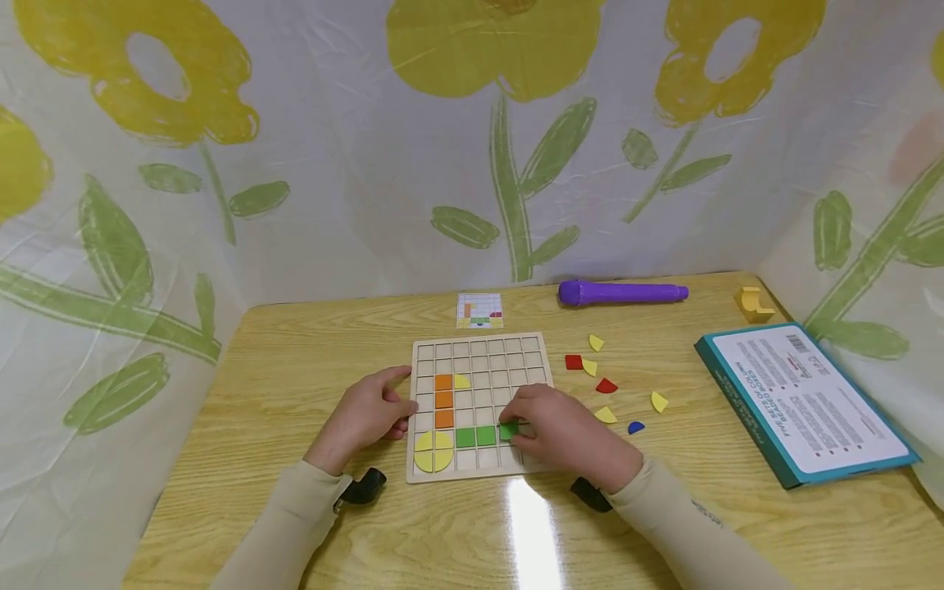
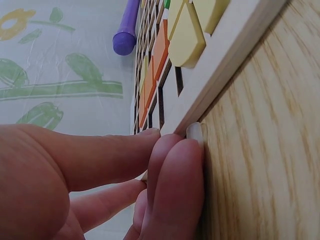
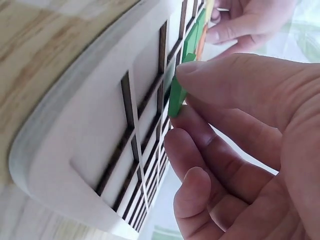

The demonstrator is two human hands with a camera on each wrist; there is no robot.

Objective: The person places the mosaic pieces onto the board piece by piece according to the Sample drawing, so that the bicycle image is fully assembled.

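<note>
A pale wooden grid board [image 1: 481,474] lies on the table in front of me. My left hand [image 1: 369,410] holds its left edge, with thumb and curled fingers right at the rim in the left wrist view. My right hand [image 1: 556,426] pinches a green square tile [image 3: 176,95] between thumb and finger, over a lower-right cell. Left of it, two more green tiles [image 1: 475,436] sit in the same row. Several orange squares [image 1: 443,399] form a column, with a yellow quarter-circle [image 1: 461,382] beside its top. Yellow quarter-circles [image 1: 433,452] make a full circle at the lower-left corner.
A small pattern card [image 1: 479,311] lies behind the board. To the right are scattered yellow pieces [image 1: 660,401], red pieces [image 1: 574,362] and a blue half-circle [image 1: 636,428]. Farther out are a purple microphone-shaped object [image 1: 623,293], a teal-edged box [image 1: 807,401] and a yellow block [image 1: 754,305].
</note>
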